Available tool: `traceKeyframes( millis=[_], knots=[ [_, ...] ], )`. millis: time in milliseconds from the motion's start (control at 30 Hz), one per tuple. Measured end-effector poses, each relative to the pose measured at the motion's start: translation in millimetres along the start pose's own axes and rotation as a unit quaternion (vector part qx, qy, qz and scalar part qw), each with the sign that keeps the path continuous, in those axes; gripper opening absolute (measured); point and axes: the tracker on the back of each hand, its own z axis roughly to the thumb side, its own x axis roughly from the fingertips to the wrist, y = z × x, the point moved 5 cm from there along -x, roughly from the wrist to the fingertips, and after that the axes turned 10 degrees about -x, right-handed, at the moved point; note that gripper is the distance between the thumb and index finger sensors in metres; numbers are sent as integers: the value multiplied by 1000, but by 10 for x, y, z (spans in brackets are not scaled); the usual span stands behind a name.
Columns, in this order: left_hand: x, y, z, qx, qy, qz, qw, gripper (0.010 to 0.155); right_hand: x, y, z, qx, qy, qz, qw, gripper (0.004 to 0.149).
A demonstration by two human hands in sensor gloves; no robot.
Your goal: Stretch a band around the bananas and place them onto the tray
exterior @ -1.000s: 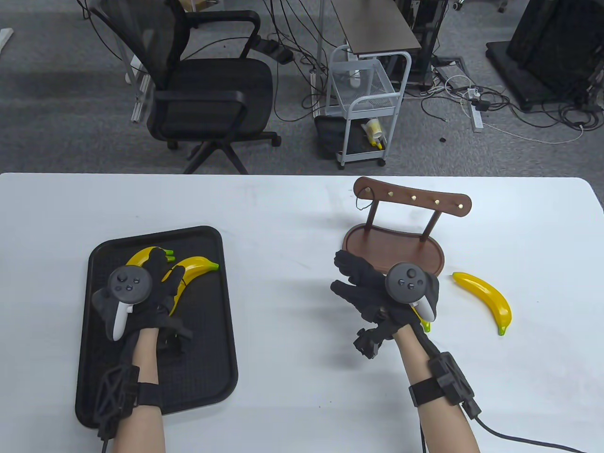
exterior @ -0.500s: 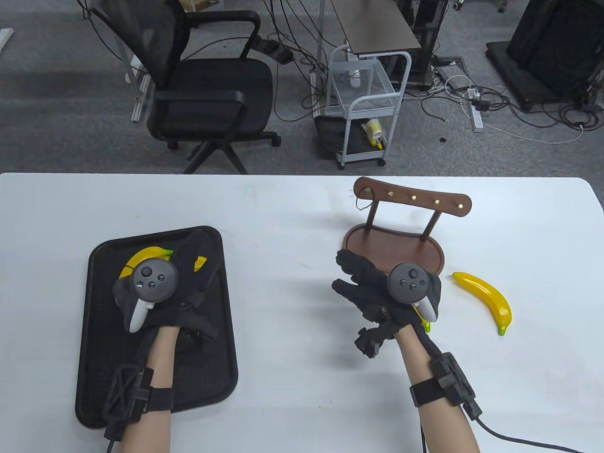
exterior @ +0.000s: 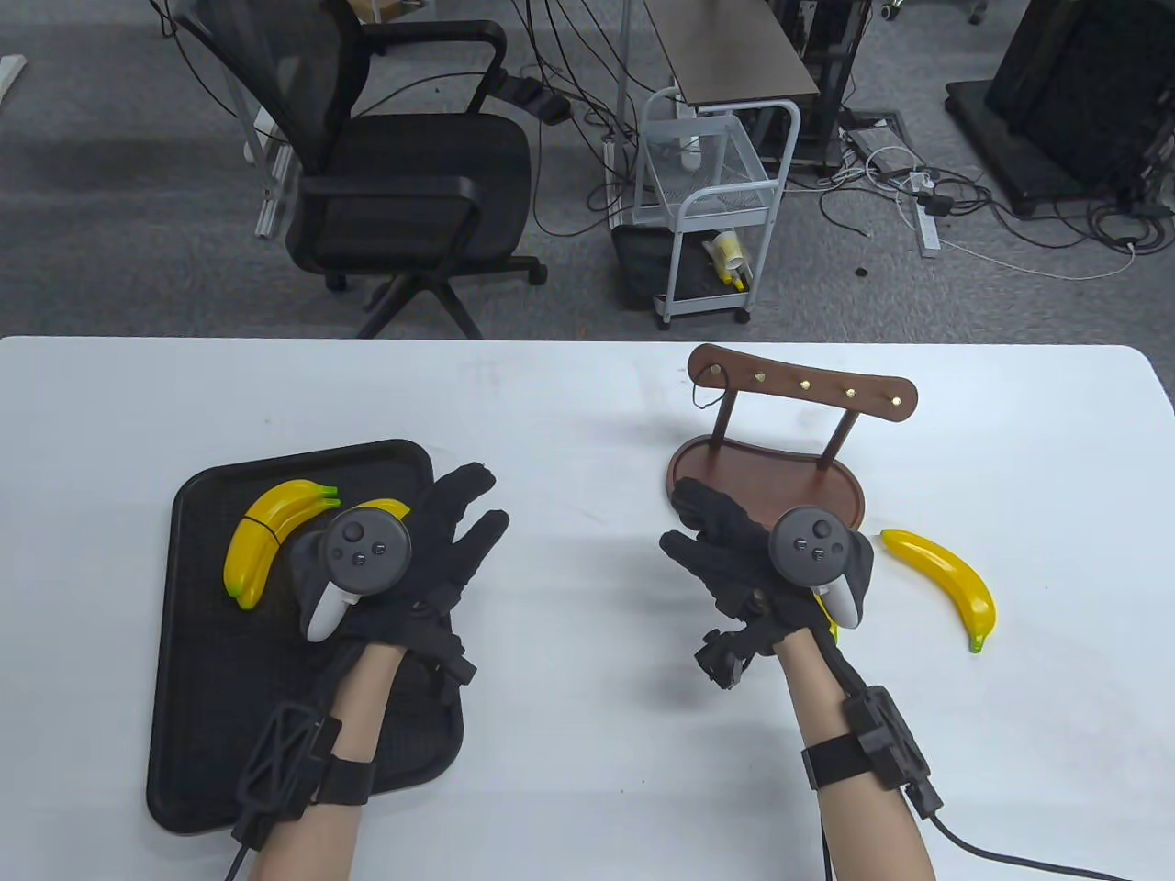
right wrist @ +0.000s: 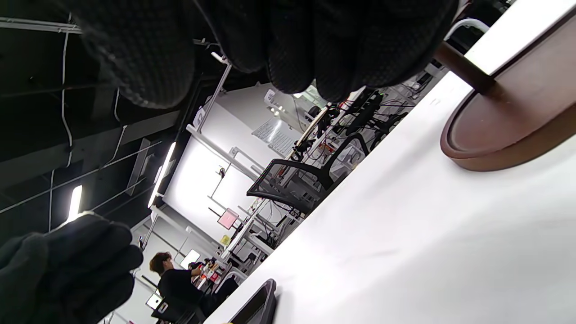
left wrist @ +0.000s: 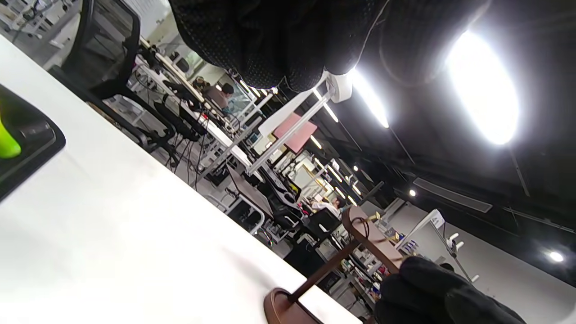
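On the black tray lies a pair of yellow bananas with a thin dark line across them. A further banana beside the pair is half hidden by my left tracker. My left hand hovers over the tray's right edge, fingers spread and holding nothing. My right hand is in front of the wooden stand, fingers loosely extended and empty. A bit of yellow banana shows under its heel. Another banana lies on the table to the right. A green banana tip shows in the left wrist view.
A brown wooden hook stand with an oval base stands behind my right hand; a thin dark band hangs from its left hook. Beyond the table's far edge are an office chair and a white cart.
My left hand has let go of the bananas and moved right, from above them to the tray's right edge, uncovering the pair. My right hand has drifted slightly to the right.
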Motion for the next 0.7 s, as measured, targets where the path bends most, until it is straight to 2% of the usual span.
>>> traceKeyframes(
  millis=[267,367,533,700],
  knots=[
    [-17,186,78,-8,16,-23,1000,60,-87,139,-186,-68,-52,-70,994,69],
    [-18,216,86,-3,19,-28,999,60,-162,170,-270,-41,-76,-94,992,69],
    [-20,258,71,9,18,-35,999,59,-344,224,-394,-42,-115,-123,985,69],
    [-5,251,53,-1,13,-32,999,59,-536,283,-496,-85,-158,-153,972,69]
  ],
)
